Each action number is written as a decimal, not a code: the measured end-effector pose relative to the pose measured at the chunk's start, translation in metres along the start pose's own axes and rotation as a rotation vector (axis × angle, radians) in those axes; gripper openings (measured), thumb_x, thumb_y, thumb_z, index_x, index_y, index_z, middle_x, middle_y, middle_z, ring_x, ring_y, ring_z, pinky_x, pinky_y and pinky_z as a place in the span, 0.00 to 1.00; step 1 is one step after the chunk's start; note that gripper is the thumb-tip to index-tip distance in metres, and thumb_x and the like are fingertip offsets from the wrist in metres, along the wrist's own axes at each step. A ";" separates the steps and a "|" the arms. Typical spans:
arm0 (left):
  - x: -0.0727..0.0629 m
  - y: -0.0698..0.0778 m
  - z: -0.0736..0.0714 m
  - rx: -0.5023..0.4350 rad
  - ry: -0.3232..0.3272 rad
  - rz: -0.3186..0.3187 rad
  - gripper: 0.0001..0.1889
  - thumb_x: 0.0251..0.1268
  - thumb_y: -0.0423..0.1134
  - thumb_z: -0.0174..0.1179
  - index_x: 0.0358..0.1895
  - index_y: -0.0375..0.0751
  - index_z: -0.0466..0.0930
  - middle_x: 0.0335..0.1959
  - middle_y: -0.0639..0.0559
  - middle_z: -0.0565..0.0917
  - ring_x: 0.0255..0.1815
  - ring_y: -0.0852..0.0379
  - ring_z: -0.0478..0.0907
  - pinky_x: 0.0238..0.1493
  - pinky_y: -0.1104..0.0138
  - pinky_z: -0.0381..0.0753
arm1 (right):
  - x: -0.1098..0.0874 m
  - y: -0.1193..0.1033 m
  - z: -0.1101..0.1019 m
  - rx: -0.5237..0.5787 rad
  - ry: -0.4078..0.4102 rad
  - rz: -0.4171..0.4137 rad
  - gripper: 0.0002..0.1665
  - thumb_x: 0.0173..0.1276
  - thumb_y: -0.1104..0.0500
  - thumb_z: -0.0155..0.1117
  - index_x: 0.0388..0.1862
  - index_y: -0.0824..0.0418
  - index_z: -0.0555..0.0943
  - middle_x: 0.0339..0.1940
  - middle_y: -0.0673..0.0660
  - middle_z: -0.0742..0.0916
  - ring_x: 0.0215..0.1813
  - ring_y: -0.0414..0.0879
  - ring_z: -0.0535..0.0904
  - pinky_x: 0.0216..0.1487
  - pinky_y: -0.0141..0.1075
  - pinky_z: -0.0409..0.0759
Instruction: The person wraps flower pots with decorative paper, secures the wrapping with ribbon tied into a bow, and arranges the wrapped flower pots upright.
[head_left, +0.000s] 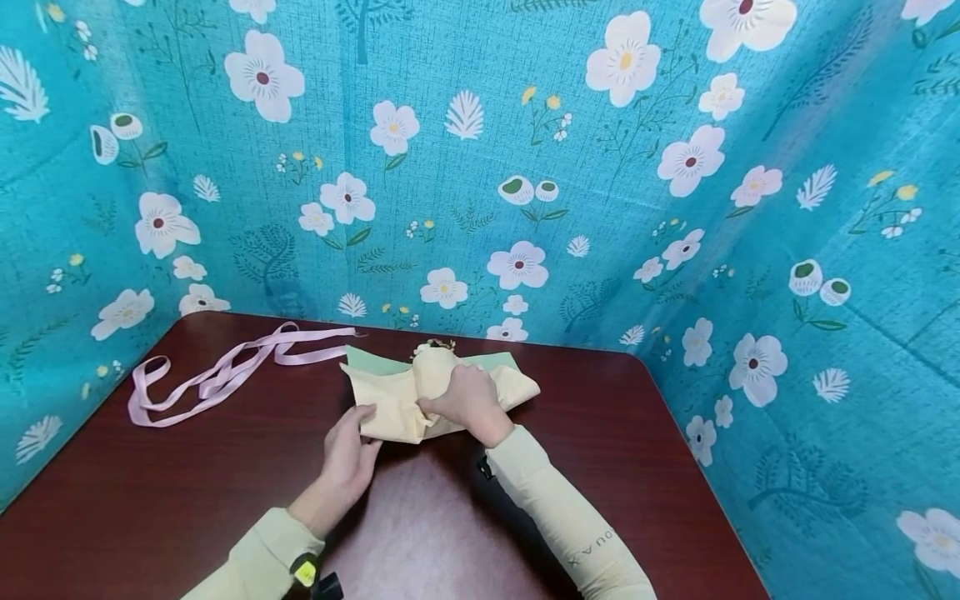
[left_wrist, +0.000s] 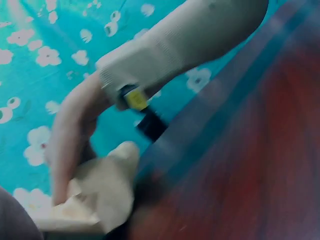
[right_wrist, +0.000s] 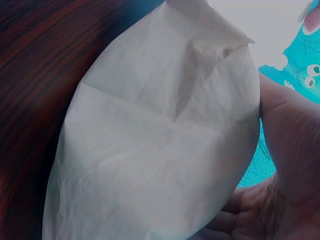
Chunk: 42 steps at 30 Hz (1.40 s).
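A small bouquet lies on the table in cream wrapping paper [head_left: 390, 408], with pale green paper [head_left: 371, 361] behind it. Small pale flowers [head_left: 433, 344] peek out at the top. My left hand [head_left: 348, 454] pinches the lower left edge of the paper, thumb on top and fingers underneath. Over the middle of the bundle, my right hand [head_left: 468, 404] grips the gathered paper, hiding part of it. Creased wrapping paper [right_wrist: 150, 150] fills much of the right wrist view. The left wrist view is blurred and shows a folded piece of the paper [left_wrist: 112, 195].
A long pink ribbon [head_left: 225, 379] lies in loose loops on the dark red-brown table [head_left: 247, 467], left of the bouquet. Blue flowered cloth [head_left: 450, 200] hangs behind the table and along its sides.
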<state>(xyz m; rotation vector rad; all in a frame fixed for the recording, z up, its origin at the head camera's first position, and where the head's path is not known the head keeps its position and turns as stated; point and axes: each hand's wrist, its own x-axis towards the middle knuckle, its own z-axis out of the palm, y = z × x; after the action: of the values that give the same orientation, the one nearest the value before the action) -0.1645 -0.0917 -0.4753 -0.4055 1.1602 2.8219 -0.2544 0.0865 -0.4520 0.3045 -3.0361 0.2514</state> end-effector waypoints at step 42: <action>0.007 -0.061 0.018 0.272 0.112 0.052 0.25 0.76 0.27 0.49 0.71 0.21 0.57 0.69 0.29 0.69 0.60 0.54 0.76 0.66 0.62 0.75 | -0.001 0.001 -0.002 0.063 -0.003 0.019 0.36 0.46 0.26 0.74 0.25 0.58 0.79 0.19 0.52 0.80 0.29 0.49 0.80 0.27 0.39 0.77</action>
<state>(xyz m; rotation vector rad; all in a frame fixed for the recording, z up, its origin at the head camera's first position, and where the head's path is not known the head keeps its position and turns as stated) -0.1659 -0.0358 -0.5060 -0.5234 1.5719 2.6579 -0.2537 0.0875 -0.4501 0.2800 -3.0396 0.3488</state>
